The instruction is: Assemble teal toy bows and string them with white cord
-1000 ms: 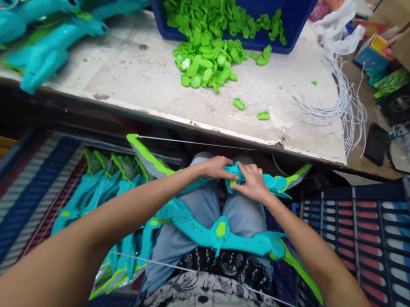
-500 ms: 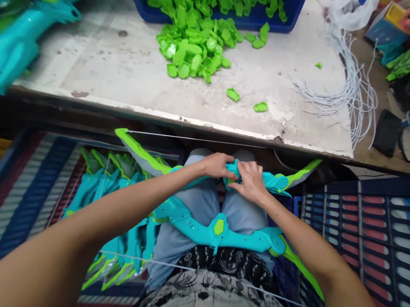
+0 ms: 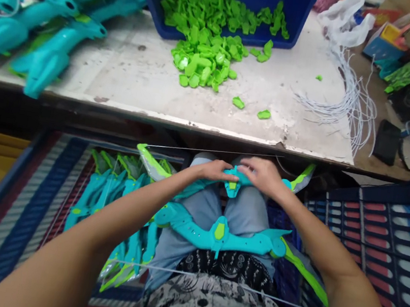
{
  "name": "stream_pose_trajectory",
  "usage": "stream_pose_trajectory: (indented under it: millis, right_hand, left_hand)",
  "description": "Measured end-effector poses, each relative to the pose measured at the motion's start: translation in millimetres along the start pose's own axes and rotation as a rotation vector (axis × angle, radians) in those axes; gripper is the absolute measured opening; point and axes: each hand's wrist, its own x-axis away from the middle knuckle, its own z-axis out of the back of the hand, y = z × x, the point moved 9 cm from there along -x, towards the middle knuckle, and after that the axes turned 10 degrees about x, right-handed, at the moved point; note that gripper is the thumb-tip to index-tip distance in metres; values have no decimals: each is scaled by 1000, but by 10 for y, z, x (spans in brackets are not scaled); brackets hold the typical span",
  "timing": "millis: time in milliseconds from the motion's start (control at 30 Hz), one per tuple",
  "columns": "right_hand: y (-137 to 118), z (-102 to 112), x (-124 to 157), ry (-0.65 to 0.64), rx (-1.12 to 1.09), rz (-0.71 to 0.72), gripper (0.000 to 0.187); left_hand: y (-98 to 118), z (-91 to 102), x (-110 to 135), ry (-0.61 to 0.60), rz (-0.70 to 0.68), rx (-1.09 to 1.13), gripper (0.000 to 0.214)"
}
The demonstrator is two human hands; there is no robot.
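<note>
Two turquoise toy bows with lime-green tips lie across my lap. My left hand (image 3: 220,170) is closed on the farther toy bow (image 3: 232,188), its thumb beside the middle block with a green inset. Over the right part of that bow is my right hand (image 3: 263,175), its fingers apart and their tips close to the block; whether they touch it is unclear. Nearer my waist rests the second toy bow (image 3: 193,231), a green plate in its centre and a white string (image 3: 224,281) running along its near side.
Several finished-looking bows (image 3: 96,194) stand in a crate (image 3: 20,203) on the left. On the worktable (image 3: 123,80) are loose green pieces (image 3: 206,64), a blue bin (image 3: 288,12), turquoise bow parts (image 3: 49,58) and white strings (image 3: 347,103). A dark slatted crate (image 3: 362,238) stands to my right.
My right hand has shifted up and to the right, uncovering the farther bow's middle block. My left hand stays on that bow. The view has shifted slightly.
</note>
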Motion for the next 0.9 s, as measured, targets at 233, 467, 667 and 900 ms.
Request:
stream_pose_trajectory:
  millis: [233, 467, 667, 900]
  right_hand:
    - [179, 4, 27, 98, -97, -17, 24]
    - [256, 389, 106, 441, 33, -105, 34]
    - [619, 739, -697, 386, 255, -145, 35]
    - [729, 788, -998, 191, 318, -114, 36]
  left_hand:
    - [99, 77, 169, 237, -90, -123, 60]
    - [557, -121, 986, 489, -277, -273, 40]
    - [274, -1105, 2013, 293, -323, -437, 58]
    - [-12, -1288, 1818, 332, -224, -521, 45]
